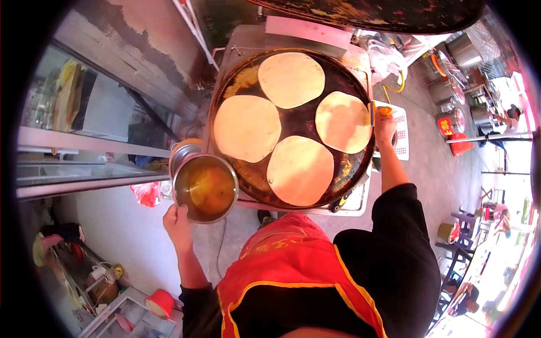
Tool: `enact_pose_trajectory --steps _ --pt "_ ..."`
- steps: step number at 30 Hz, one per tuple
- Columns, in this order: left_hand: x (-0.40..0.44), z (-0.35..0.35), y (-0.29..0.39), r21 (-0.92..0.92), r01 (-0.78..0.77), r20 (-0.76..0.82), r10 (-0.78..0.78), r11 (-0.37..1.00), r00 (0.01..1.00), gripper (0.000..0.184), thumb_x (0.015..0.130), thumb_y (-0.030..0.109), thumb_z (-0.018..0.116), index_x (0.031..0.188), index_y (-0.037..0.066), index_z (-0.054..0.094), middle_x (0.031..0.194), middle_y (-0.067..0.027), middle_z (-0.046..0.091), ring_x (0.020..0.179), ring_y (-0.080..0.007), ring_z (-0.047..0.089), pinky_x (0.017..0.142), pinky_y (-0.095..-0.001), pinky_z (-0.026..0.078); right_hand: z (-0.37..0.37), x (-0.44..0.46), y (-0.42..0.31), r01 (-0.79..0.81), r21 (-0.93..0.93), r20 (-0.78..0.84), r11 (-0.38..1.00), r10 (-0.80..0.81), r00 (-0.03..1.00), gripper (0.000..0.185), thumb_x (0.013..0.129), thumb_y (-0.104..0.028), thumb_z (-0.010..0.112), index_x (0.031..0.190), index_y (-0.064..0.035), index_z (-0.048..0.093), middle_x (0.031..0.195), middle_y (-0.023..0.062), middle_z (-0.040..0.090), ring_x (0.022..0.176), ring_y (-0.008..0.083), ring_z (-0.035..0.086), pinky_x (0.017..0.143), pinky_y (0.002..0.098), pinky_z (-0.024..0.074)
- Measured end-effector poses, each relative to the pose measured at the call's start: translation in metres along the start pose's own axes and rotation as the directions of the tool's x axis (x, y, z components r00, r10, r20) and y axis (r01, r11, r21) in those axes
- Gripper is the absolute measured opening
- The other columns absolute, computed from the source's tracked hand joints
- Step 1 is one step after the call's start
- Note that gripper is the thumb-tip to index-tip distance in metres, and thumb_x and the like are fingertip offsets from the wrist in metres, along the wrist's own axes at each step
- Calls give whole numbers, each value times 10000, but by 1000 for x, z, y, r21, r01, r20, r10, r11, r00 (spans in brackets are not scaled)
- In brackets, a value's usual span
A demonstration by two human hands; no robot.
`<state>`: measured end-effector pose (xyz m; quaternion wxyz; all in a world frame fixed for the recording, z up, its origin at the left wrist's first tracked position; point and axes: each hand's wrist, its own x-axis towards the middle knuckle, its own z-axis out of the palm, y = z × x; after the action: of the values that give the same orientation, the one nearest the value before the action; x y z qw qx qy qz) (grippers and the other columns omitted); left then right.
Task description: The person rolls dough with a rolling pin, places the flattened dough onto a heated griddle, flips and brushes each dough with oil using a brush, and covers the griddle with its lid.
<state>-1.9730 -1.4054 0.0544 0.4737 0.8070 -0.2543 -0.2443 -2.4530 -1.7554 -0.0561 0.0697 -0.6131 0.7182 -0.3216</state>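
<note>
My left hand point(178, 226) grips the near rim of a metal bowl point(231, 197), thumb at the edge. Yellowish liquid, like oil, fills part of it. The bowl is held beside the left edge of a round, dark griddle point(298, 121). My right hand point(385, 128) is closed around a brush point(372, 114) at the griddle's right edge. The brush head, blue and yellow along its edge, is close to the right flatbread point(344, 123); contact is unclear. Several pale round flatbreads lie flat on the griddle, among them a left one point(247, 128) and a near one point(300, 170).
A dark round lid point(383, 14) hangs over the far side. Another metal container point(181, 153) stands behind the bowl. A white perforated basket point(401, 132) is right of the griddle. Glass panels point(90, 172) border the left, and large pots point(448, 90) stand at far right.
</note>
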Motion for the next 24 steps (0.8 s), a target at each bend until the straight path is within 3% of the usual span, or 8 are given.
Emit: enact_pose_trajectory --steps 5,9,11,14,17,18,21,24 --pt "8 12 11 182 -132 98 116 974 988 175 825 117 533 747 -36 565 555 -83 522 494 -122 531 463 -291 414 -48 -49 -164 21 783 154 621 -226 962 135 885 -76 584 955 28 633 841 65 644 708 121 605 633 257 493" --pt "16 34 21 167 -224 115 207 960 972 172 804 113 528 733 -38 568 579 -179 553 491 -262 578 488 -362 433 -77 -122 -263 -93 848 400 522 -515 758 124 864 -32 593 971 23 624 917 78 642 790 151 619 658 270 502" --pt "25 47 12 202 -293 110 276 935 955 177 791 116 536 706 -39 547 580 -196 540 515 -310 567 504 -388 424 -63 -142 -291 444 773 176 453 -825 536 149 846 -66 613 977 5 627 912 118 646 817 209 637 678 298 508" --pt "30 61 17 174 -323 121 305 930 945 190 774 121 547 676 -39 521 587 -215 523 549 -357 552 524 -417 409 -28 -162 -303 464 641 385 612 -779 495 177 834 -163 627 912 -6 644 889 183 635 749 303 644 637 317 512" --pt "34 64 21 183 -290 131 269 940 954 168 771 111 545 714 -46 539 628 -232 530 566 -334 562 541 -398 419 -14 -152 -284 257 595 526 761 -611 591 171 835 -136 622 925 9 635 861 160 649 696 243 654 611 302 512" --pt "37 64 20 216 -275 143 249 937 958 159 782 102 538 765 -53 568 638 -219 551 566 -284 586 548 -366 439 -13 -144 -275 -25 693 568 721 -524 635 187 862 -124 601 980 20 621 839 118 659 705 164 651 611 266 515" --pt "43 63 31 126 -188 133 171 974 976 165 793 107 537 743 -48 561 603 -187 552 526 -255 592 505 -345 444 -12 -120 -260 -543 736 668 404 -307 678 173 891 -86 566 1016 28 607 857 87 650 707 137 630 650 257 541" --pt "47 60 32 139 -206 103 192 969 976 169 802 112 537 736 -41 561 587 -155 550 504 -229 590 470 -325 448 17 -91 -235 -721 678 732 141 -220 645 182 885 -86 580 1025 29 601 855 83 646 706 148 628 661 262 549"
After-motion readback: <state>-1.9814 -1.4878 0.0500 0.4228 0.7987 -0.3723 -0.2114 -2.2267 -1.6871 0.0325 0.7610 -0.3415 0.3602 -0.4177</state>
